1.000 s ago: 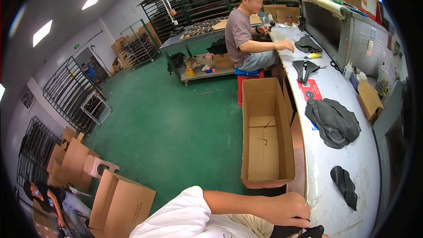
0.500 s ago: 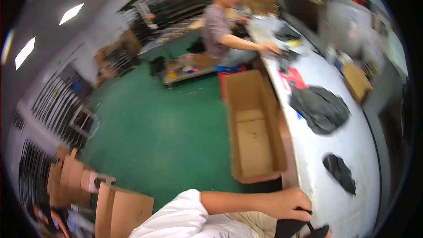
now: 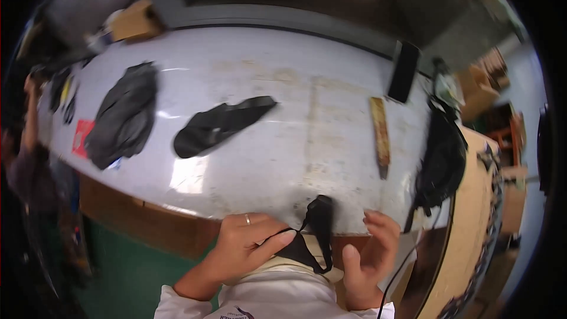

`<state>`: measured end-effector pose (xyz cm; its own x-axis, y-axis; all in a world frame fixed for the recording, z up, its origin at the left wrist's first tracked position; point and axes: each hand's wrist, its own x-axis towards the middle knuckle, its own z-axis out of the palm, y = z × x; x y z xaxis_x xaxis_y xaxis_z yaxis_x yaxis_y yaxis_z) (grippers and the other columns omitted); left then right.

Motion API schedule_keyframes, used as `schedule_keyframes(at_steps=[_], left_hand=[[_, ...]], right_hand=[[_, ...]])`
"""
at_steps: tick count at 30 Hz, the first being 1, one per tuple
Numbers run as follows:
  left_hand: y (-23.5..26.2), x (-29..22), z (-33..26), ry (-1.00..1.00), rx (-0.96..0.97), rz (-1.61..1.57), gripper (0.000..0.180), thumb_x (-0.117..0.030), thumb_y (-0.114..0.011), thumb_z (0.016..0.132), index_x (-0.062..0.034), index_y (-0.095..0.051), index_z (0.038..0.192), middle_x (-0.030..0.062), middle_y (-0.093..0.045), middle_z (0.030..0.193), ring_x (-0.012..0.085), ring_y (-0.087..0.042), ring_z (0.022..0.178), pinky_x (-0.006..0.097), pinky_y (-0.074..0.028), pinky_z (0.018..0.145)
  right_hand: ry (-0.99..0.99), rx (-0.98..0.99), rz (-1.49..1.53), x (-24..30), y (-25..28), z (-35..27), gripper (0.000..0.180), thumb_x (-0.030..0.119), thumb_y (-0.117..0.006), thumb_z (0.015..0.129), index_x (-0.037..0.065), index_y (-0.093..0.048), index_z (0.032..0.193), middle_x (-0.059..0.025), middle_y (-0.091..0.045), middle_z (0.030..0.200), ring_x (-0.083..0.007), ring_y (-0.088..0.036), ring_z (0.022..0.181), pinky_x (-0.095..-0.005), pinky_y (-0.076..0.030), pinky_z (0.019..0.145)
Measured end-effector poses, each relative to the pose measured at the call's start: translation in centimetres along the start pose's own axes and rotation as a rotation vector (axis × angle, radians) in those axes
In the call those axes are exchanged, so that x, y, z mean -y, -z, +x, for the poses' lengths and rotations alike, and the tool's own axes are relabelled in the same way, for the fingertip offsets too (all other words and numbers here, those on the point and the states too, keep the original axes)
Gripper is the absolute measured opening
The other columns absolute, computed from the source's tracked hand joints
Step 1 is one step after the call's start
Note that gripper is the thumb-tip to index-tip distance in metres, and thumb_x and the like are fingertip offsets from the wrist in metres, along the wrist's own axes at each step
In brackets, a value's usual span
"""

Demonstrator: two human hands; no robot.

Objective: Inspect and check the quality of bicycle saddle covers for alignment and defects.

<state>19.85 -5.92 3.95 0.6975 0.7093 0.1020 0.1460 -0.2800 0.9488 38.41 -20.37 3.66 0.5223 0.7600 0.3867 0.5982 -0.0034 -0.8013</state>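
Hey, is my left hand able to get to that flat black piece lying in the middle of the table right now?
Probably yes. The left hand sits at the table's near edge, and only bare tabletop lies between it and the black piece. It does hold a black strap, though.

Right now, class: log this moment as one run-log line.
left hand: holding black strap piece | right hand: open beside it | white table: black pouch, wooden stick

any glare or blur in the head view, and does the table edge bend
Head view: soft glare patches on the white worktable; its near edge bows with fisheye distortion; the rim is smeared and dark, while the left hand, right hand and black fabric strap piece stay fairly sharp.
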Motion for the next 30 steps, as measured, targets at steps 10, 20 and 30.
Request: schedule_keyframes(at_steps=[10,20,30], left_hand=[[-3.9,0.0,4.6,-0.197,0.222,-0.229,0.009,-0.004,-0.072,0.080,0.0018,-0.072,0.086,0.0100,-0.060,0.063,0.0194,-0.056,0.052,0.030,-0.043,0.048],[-4.8,0.5,5.0,-0.178,0.090,-0.178,0.014,-0.010,-0.070,0.082,0.0041,-0.071,0.085,0.0123,-0.064,0.066,0.0218,-0.061,0.055,0.030,-0.046,0.052],[-6.1,0.2,4.0,-0.126,0.097,-0.243,0.017,-0.012,-0.070,0.082,0.0047,-0.071,0.086,0.0104,-0.067,0.070,0.0206,-0.061,0.059,0.030,-0.047,0.056]], right_hand=[[-0.290,0.351,0.120,2.7,0.0,-3.2,0.065,0.002,-0.064,0.090,-0.005,-0.028,0.144,-0.0236,-0.062,0.114,-0.0297,-0.063,0.103,-0.0374,-0.050,0.088],[-0.034,0.176,0.071,1.2,-0.2,-0.8,0.043,0.001,-0.065,0.088,-0.009,-0.055,0.129,-0.0214,-0.063,0.106,-0.0310,-0.066,0.084,-0.0327,-0.055,0.071],[-0.303,0.115,0.347,0.9,1.4,-1.3,0.061,0.004,-0.068,0.088,-0.005,-0.039,0.140,-0.0178,-0.068,0.094,-0.0226,-0.068,0.082,-0.0308,-0.053,0.071]])
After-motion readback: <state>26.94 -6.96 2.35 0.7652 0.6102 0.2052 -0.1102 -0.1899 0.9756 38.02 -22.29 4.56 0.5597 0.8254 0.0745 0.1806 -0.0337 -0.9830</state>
